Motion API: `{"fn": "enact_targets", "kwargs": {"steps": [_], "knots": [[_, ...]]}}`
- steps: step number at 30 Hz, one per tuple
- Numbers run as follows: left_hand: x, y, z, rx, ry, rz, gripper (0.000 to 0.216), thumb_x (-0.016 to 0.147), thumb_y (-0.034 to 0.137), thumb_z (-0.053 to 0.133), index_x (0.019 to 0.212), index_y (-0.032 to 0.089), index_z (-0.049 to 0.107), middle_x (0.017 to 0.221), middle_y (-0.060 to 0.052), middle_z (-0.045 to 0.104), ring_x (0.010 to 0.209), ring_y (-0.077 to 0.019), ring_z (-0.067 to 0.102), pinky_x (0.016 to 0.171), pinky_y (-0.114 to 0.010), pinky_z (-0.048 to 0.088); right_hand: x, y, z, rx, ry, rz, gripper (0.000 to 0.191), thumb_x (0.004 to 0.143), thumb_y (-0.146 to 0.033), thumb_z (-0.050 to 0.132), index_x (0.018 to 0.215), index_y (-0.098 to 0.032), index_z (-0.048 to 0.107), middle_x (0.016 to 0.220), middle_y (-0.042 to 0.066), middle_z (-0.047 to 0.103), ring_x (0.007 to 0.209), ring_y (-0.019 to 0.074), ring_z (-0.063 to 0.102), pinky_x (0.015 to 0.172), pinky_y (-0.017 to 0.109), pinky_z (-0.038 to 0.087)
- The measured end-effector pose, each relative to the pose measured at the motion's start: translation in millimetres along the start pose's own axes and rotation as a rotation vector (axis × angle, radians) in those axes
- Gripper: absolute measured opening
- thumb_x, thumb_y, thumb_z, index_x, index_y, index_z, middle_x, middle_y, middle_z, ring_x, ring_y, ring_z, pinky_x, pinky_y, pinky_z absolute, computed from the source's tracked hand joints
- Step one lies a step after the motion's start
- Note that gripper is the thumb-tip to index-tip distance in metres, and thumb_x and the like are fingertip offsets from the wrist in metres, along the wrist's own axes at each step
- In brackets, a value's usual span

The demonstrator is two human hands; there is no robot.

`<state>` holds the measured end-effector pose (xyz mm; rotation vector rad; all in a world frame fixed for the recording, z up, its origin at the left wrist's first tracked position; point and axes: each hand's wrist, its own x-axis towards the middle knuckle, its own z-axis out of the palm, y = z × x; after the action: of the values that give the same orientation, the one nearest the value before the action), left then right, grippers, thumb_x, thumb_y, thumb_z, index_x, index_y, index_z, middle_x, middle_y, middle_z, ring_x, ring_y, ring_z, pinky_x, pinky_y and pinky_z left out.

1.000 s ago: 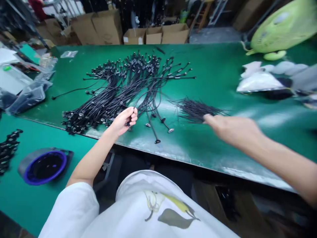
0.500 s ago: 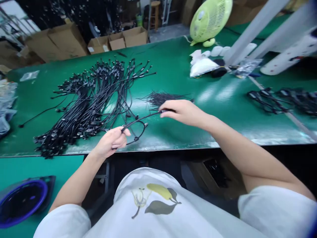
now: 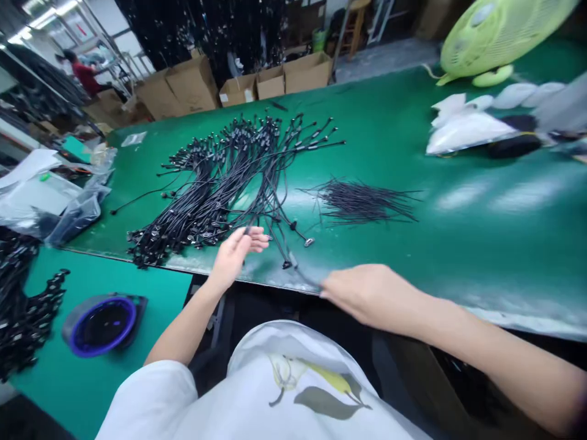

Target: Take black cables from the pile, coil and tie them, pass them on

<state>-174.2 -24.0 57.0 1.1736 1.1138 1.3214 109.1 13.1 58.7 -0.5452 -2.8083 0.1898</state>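
My right hand (image 3: pixel 367 293), smeared by motion, is closed near the table's front edge. A black cable (image 3: pixel 300 272) runs from its fingertips up and left towards the loose cable ends. My left hand (image 3: pixel 238 253) is at the near side of a big pile of black cables (image 3: pixel 206 195) with small connectors. Its thumb and forefinger press on a dark piece of cable, while the other fingers are loosely stretched. Beside the hands, a cable end with a metal plug (image 3: pixel 308 242) lies on the green table. Further right is a bunch of thin black strips (image 3: pixel 362 201).
A yellow-green fan (image 3: pixel 499 36) and a white plastic bag (image 3: pixel 468 131) are at the back right. Cardboard boxes (image 3: pixel 192 85) stand behind the table. At the left are plastic bags (image 3: pixel 77 214), a purple-rimmed round container (image 3: pixel 103 324) and more black cables (image 3: pixel 27 324). A person in red (image 3: pixel 87 73) is far off.
The view has swung left. My right hand has moved from beside the thin strips down to the table's front edge. The cable held stretched between both hands no longer spans them.
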Motion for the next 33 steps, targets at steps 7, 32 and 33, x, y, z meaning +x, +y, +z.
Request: {"fn": "enact_targets", "kwargs": {"steps": [7, 32, 33], "knots": [[-18.5, -13.6, 42.8, 0.045, -0.442, -0.123, 0.032, 0.094, 0.044, 0.052, 0.084, 0.015, 0.059, 0.072, -0.002, 0.061, 0.056, -0.0101, 0.053, 0.061, -0.025, 0.043, 42.4, -1.6, 16.1, 0.540, 0.337, 0.225, 0.029, 0.090, -0.047, 0.057, 0.089, -0.017, 0.061, 0.087, 0.005, 0.064, 0.077, 0.0148, 0.056, 0.069, 0.025, 0.041], [-23.6, -38.4, 62.1, -0.326, -0.205, -0.376, 0.055, 0.091, 0.062, 0.047, 0.058, 0.019, 0.039, 0.044, 0.008, 0.027, 0.040, -0.0071, 0.028, 0.049, -0.025, 0.024, 54.2, -36.8, 76.0, 1.942, 0.760, 0.746, 0.045, 0.076, -0.061, 0.067, 0.088, -0.018, 0.063, 0.079, 0.001, 0.060, 0.092, 0.0143, 0.062, 0.085, 0.026, 0.053], [-24.2, -41.3, 64.3, -0.304, -0.203, -0.377, 0.054, 0.091, 0.062, 0.045, 0.059, 0.018, 0.040, 0.045, 0.008, 0.028, 0.041, -0.0075, 0.030, 0.050, -0.025, 0.025, 55.5, -39.8, 74.0, 1.913, 0.840, 0.770, 0.045, 0.078, -0.061, 0.066, 0.093, -0.018, 0.064, 0.080, 0.001, 0.062, 0.093, 0.0140, 0.062, 0.085, 0.026, 0.053]]}}
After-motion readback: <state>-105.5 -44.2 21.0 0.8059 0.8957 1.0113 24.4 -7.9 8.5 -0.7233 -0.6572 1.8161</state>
